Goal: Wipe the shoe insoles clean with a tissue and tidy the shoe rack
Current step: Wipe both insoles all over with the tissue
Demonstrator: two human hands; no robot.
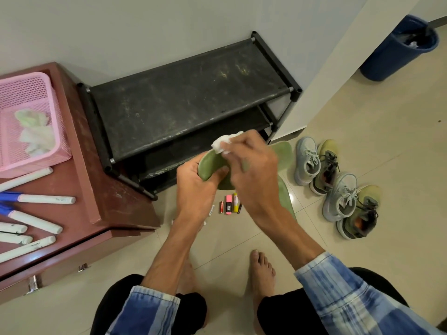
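Shoe rack (188, 97): black, against the wall, its top shelf streaked with dust. A wiped insole laid there would pick the dirt straight back up.
Cabinet (116, 201): red-brown, touching the rack's left end, and carries a pink basket (36, 146).
Shoes (338, 187): four in a row on the floor, right of the rack and well apart from the hands.
Insole (210, 168): green, held in the air in front of the rack's lower shelves. A second green piece (286, 199) shows under the right wrist; what holds it cannot be told.
Left hand (196, 189): grips the insole's near end, thumb on top. Hard rubbing could bend the insole or pull it loose.
Right hand (254, 170): pinches the tissue at the insole's far edge.
Tissue (223, 142): a white wad that may shred and leave lint.
Batteries and markers (228, 205): on the floor directly below, where a dropped insole would scatter them.
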